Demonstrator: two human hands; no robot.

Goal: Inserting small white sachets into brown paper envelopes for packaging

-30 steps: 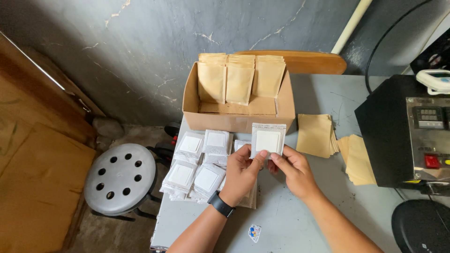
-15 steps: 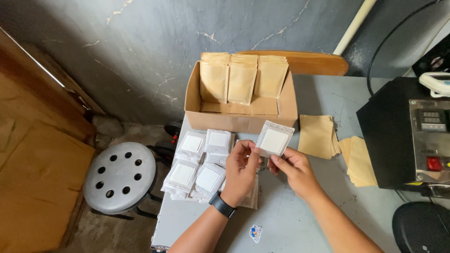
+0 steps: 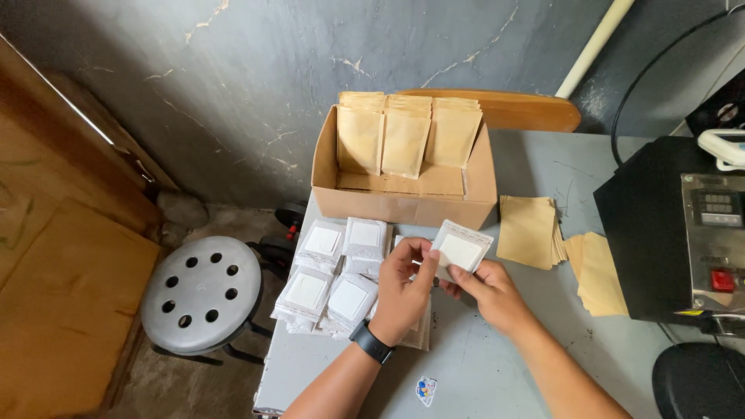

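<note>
Both hands, left [image 3: 401, 289] and right [image 3: 489, 291], pinched one white sachet [image 3: 461, 250] just before the box [image 3: 403, 206]; it looked light, limp, best gripped by its sealed edges.

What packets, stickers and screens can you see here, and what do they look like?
White packet: square, tilted, held by both hands.
White packets: stacks on the table's left.
Brown pouches: upright in the cardboard box.
Flat brown pouches: piled right of it.
Sticker: small, blue-white, at the near edge.
Small screen: dark, on the black machine.
</note>
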